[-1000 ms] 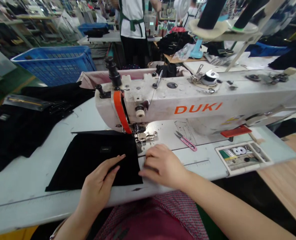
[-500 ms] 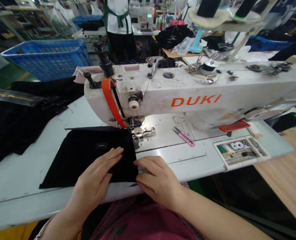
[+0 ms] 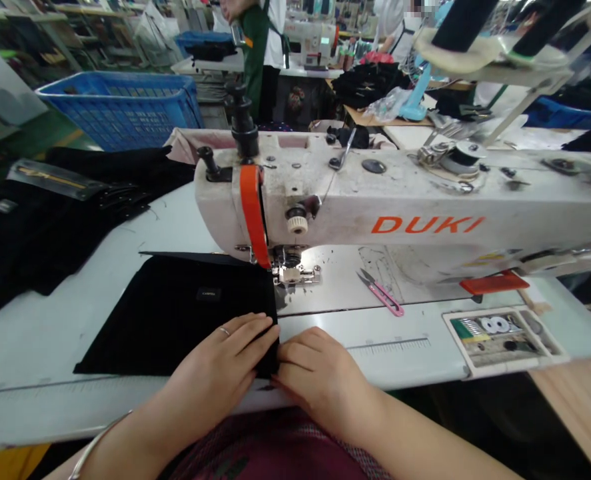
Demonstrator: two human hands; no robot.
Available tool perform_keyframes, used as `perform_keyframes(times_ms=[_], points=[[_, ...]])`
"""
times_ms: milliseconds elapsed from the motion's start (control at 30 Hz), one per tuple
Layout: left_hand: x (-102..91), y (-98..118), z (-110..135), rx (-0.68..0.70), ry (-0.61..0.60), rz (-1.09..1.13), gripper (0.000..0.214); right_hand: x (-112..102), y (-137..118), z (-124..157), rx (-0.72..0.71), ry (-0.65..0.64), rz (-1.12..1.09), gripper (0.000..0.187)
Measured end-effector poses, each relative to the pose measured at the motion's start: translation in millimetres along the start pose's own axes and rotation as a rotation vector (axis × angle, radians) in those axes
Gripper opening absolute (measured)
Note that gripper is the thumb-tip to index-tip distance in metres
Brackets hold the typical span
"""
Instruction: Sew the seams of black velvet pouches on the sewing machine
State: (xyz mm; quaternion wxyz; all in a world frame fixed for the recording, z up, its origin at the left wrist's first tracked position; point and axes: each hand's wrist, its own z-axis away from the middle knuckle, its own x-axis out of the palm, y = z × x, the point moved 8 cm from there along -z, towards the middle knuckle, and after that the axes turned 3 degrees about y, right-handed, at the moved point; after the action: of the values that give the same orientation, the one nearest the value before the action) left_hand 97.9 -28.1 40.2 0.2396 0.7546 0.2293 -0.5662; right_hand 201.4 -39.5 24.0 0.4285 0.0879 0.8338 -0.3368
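Observation:
A black fabric panel (image 3: 160,320) with a small label lies flat on the sewing table, its upper right edge by the presser foot (image 3: 292,275) of the sewing machine (image 3: 335,200). My left hand (image 3: 220,367), with a ring on one finger, rests on the panel's lower right part, fingers stretched out and lying flat. At the panel's right edge, my right hand (image 3: 320,373) has its fingers bent and pinched on the edge near the front corner. The fingertips' exact hold is partly hidden. To the right of the foot lie pink thread snips (image 3: 382,293).
A parts tray (image 3: 508,340) is set in the table's right side. Black fabric pieces (image 3: 50,220) are heaped at the left, before a blue basket (image 3: 120,107). Thread cones (image 3: 468,23) stand above the machine. A person in a green apron (image 3: 258,60) stands behind.
My left hand has slid toward the panel's right edge, closer to my right hand. My right hand's fingers are more bent. The view has shifted, and the person behind has turned.

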Motion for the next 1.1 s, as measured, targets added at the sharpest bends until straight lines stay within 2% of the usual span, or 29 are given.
perform_keyframes(times_ms=[100, 367, 567, 733, 800, 933, 1000, 1100], points=[[0.5, -1, -3, 0.057, 0.027, -0.044, 0.049, 1, 2, -3, -0.032, -0.012, 0.044, 0.017], [4.2, -25, -3, 0.040, 0.055, -0.018, 0.049, -1, 7, -15, -0.022, 0.003, 0.124, 0.017], [6.3, -21, 10, 0.038, 0.090, 0.075, 0.035, -4, 7, -7, 0.008, 0.025, 0.057, 0.012], [6.9, -21, 25, 0.023, 0.127, 0.126, 0.038, -5, 6, 4, 0.054, 0.048, -0.010, 0.012], [4.9, -20, 26, 0.036, 0.148, 0.144, 0.039, -5, 5, 5, 0.062, 0.052, -0.019, 0.012], [4.7, -16, 19, 0.071, 0.111, 0.160, 0.036, -7, 5, 3, 0.061, 0.072, -0.021, 0.011], [-1.9, -16, 14, 0.043, 0.141, 0.160, 0.034, -7, 5, 1, 0.061, 0.075, -0.019, 0.011], [-23.9, -28, 6, -0.136, 0.319, 0.200, 0.028, -9, 5, 0, 0.074, 0.077, -0.017, 0.012]])
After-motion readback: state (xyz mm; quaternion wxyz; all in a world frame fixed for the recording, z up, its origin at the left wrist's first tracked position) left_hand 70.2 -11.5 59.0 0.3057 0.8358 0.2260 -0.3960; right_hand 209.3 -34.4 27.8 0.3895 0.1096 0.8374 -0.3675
